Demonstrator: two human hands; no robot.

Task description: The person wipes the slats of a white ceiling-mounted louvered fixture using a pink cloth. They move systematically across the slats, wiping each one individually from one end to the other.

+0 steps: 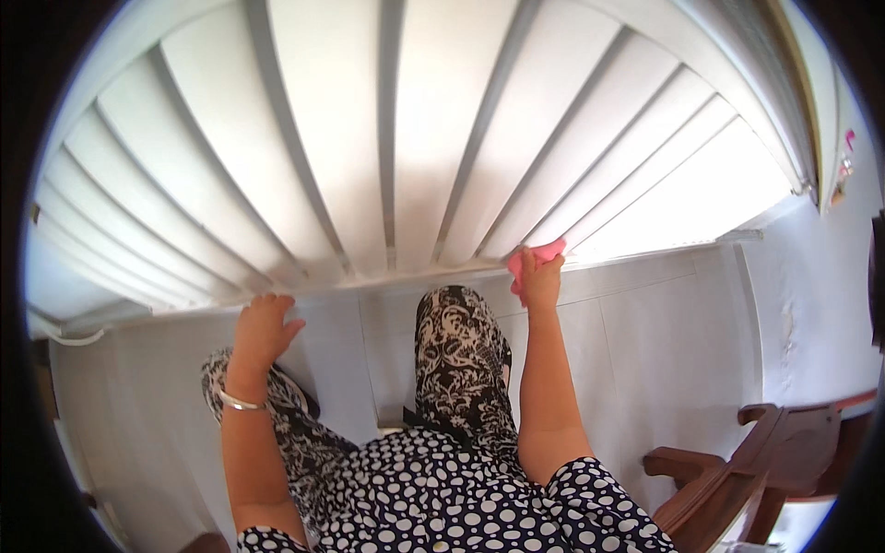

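Observation:
In front of me lies a white slatted panel (pixel 339 138), like a bed base, with long boards and gaps fanning away from me. My right hand (pixel 541 281) is closed round a pink cloth (pixel 518 267) at the near edge of the boards, right of the middle. The cloth touches the ends of the slats there. My left hand (pixel 265 334) is at the same near edge, further left, its thumb apart from the fingers and nothing seen in it. Its fingertips are at the rim; whether they press on it I cannot tell. A silver bangle (pixel 241 403) circles my left wrist.
Pale floor tiles (pixel 636 341) lie under me. A dark wooden chair (pixel 774 452) stands close by at the lower right. A white wall (pixel 811 304) rises on the right. A white cable (pixel 81 341) shows at the left by the panel's corner.

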